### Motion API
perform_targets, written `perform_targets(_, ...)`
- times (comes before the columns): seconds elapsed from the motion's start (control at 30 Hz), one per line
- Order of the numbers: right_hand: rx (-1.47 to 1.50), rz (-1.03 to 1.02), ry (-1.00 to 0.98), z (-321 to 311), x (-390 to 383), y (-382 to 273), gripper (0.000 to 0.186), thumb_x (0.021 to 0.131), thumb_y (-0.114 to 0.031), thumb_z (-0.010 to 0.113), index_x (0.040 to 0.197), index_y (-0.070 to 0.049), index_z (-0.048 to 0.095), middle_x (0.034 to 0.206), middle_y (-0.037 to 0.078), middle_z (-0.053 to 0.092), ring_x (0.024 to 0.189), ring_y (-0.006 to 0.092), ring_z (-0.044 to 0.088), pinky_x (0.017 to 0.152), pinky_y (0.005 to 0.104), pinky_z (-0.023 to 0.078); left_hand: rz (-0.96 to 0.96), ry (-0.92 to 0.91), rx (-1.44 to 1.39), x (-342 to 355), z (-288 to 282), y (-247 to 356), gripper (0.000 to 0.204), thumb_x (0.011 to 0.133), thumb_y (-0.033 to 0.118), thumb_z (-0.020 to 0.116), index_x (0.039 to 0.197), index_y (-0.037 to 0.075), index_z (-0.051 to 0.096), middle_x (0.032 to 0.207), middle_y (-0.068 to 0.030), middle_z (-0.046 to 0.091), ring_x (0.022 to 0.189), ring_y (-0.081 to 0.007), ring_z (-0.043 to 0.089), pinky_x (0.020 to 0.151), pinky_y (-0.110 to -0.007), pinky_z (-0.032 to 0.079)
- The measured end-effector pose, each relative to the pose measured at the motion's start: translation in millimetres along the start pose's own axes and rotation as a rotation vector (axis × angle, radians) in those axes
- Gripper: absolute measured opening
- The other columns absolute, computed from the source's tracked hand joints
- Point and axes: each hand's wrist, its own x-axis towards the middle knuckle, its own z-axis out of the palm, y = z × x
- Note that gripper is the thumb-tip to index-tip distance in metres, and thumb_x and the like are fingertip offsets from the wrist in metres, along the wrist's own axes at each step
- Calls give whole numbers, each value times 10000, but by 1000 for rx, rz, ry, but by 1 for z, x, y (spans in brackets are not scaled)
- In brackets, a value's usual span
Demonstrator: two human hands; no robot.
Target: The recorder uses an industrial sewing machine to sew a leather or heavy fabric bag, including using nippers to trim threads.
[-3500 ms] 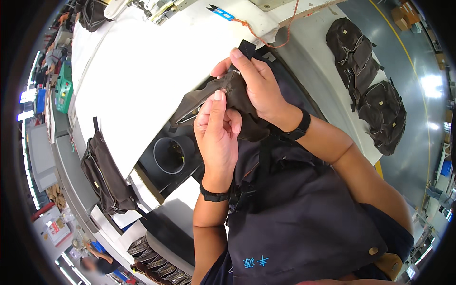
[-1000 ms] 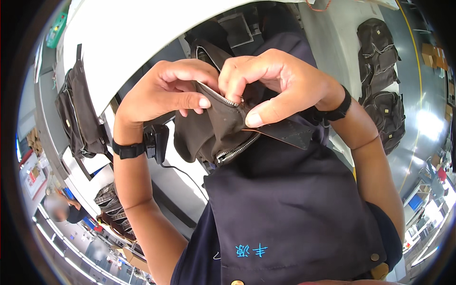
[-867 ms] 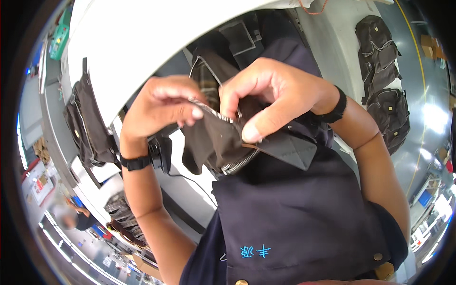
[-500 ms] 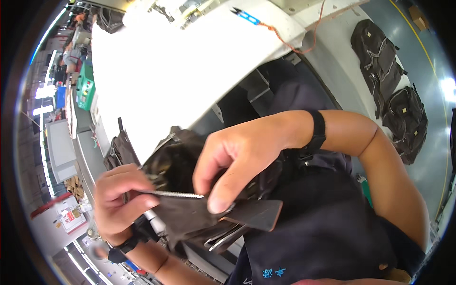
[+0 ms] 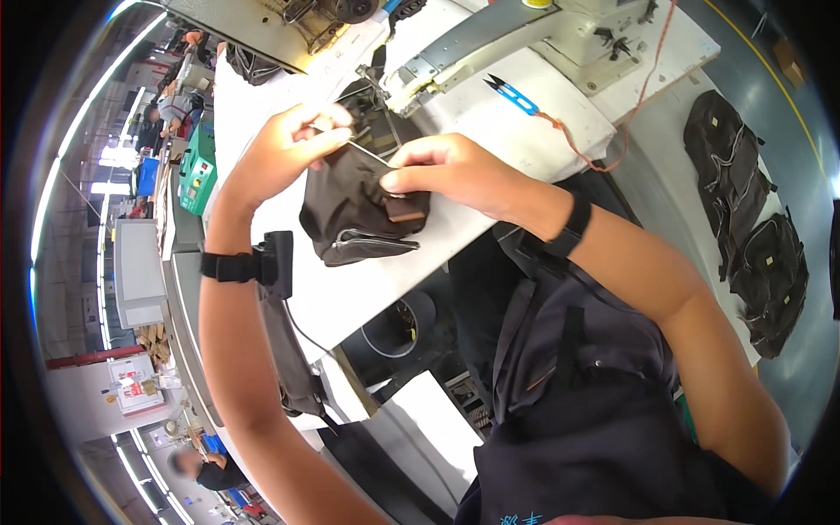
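A dark brown fabric bag [image 5: 350, 210] with zipped openings lies on the white work table [image 5: 341, 306], under the sewing machine [image 5: 472, 52]. My left hand [image 5: 289, 153] has its fingers closed on the bag's upper zipper edge, at the left end. My right hand [image 5: 451, 175] pinches the other end of that edge, thumb on the fabric. A small brown flap [image 5: 404, 208] hangs just below the right fingertips. The bag's inside shows dimly beyond the zipper, partly behind the machine head. Blue thread snips [image 5: 512, 96] on an orange cord rest right of the machine.
Several brown bags [image 5: 722, 149] lie on a pale side bench at the right, beside the floor [image 5: 783, 105]. A round bin [image 5: 389, 328] stands below the table edge. A green machine [image 5: 197, 166] is at the left. Co-workers [image 5: 214, 472] sit in the left background.
Both hands and the bag have moved from low over my lap and apron up and forward onto the table by the sewing machine. The machine is now in fuller view.
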Motion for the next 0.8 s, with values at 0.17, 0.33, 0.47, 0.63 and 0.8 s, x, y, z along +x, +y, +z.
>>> perform_targets(0.17, -24, 17, 20, -29, -3, -9, 194, 984, -205, 748, 1035, -19, 770, 967, -1, 740, 927, 62, 636, 870, 243, 495, 21, 88, 176, 34, 26, 7, 315, 989, 345, 730, 1100, 50, 733, 842, 35, 627, 752, -50, 537, 673, -228, 452)
perform_targets(0.33, -13, 30, -14, -50, -7, -15, 214, 1003, -201, 729, 1088, -8, 764, 1012, 11, 745, 958, 69, 642, 905, 251, 500, 243, 5, -18, 49, 29, -12, 297, 1037, 306, 673, 990, 34, 783, 938, -8, 674, 862, -93, 594, 735, -260, 481)
perform_targets(0.47, -126, 60, -10, -55, -11, -18, 271, 1037, -177, 674, 1215, 21, 728, 1100, 27, 750, 1015, 89, 657, 951, 269, 504, 113, -50, -159, 45, 17, -29, 287, 1046, 278, 659, 1024, 27, 797, 1013, -44, 710, 941, -143, 650, 759, -282, 508)
perform_targets(0.63, -670, -366, 188, -44, -10, -35, 215, 1031, -130, 623, 1207, -60, 724, 1047, 78, 745, 996, 180, 695, 923, 318, 496, 205, 144, -207, 46, 16, -31, 257, 1004, 241, 710, 1094, 7, 770, 995, -75, 779, 911, -144, 691, 757, -306, 548)
perform_targets(0.8, -1113, -527, 379, -28, 7, -38, 155, 950, -71, 705, 1101, -56, 734, 1090, 43, 763, 988, 240, 655, 956, 356, 464, 211, 263, 365, 62, -1, -46, 289, 994, 199, 710, 1200, -4, 710, 997, -107, 759, 905, -169, 691, 794, -317, 556)
